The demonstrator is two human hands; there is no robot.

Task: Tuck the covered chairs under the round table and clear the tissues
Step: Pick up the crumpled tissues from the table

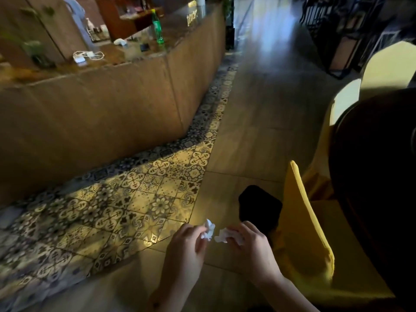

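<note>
Low in the head view, my left hand [188, 244] pinches a crumpled white tissue [209, 230]. Close beside it my right hand [249, 246] grips a second crumpled tissue [221, 237]. Both hands hover over the floor, left of a yellow covered chair [301, 224]. That chair stands against the dark round table [373, 176] at the right edge. Two more covered chairs [387, 68] in pale fabric show behind the table. A black object [258, 206] stands on the floor just beyond my right hand.
A long wooden counter [112, 97] fills the left, carrying a green bottle [157, 28], cables and small items. A band of patterned tiles [135, 194] runs along its base. Plain floor stretches ahead. Dark metal furniture [342, 30] stands at the back right.
</note>
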